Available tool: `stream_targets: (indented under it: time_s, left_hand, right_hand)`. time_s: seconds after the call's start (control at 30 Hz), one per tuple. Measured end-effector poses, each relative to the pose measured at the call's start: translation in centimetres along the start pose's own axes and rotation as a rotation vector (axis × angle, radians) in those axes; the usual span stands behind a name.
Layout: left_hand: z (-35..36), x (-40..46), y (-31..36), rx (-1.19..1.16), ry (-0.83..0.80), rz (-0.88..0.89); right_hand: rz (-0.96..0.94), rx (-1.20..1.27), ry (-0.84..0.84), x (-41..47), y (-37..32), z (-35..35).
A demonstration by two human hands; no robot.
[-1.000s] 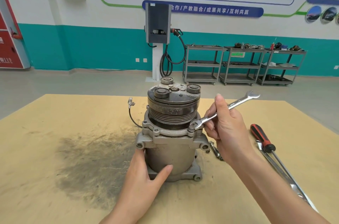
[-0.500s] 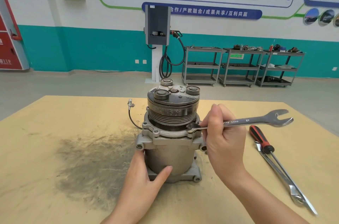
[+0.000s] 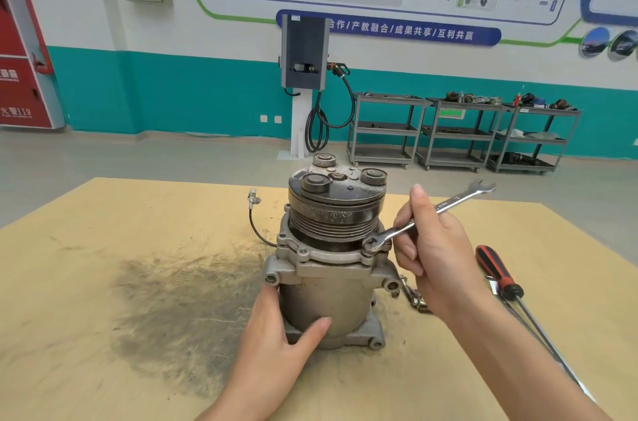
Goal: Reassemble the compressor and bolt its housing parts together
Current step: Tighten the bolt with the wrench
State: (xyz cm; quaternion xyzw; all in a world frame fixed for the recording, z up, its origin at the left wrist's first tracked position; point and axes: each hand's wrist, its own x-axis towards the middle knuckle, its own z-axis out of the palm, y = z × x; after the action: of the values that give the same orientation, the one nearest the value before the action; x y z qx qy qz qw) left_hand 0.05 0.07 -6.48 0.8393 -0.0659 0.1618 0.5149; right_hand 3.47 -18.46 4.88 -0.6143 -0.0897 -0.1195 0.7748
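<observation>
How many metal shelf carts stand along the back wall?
3, side by side right of the charger: left cart, middle cart, right cart. Any farther right would be out of frame.

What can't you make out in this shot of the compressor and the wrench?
Head view only:
- Bolt head: covered by the ring end of the wrench, so how far it is seated is hidden.
- Left hand fingers: behind the compressor body; only the thumb shows.
- Small metal tool on the table: mostly behind the right hand.
- Screwdriver tip: hidden by the right forearm.
</observation>
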Motion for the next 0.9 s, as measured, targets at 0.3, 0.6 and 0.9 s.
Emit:
stream_targets:
  time_s: [0.3,0.6,0.9]
  left_hand:
    - [0.0,0.0,0.1,-0.011,-0.003,-0.014]
    - [0.1,0.0,0.0,-0.004,-0.006,-0.012]
    - [0.2,1.4,-0.8,0.06,-0.05,-0.089]
  right_hand:
    - [-0.204,-0.043,0.047,-0.9,1.3,0.3]
    - [-0.701,-0.444,0.149,-3.7,1.5,1.9]
    - [-0.516,-0.365,0.162,-1.8,-2.3,-1.7]
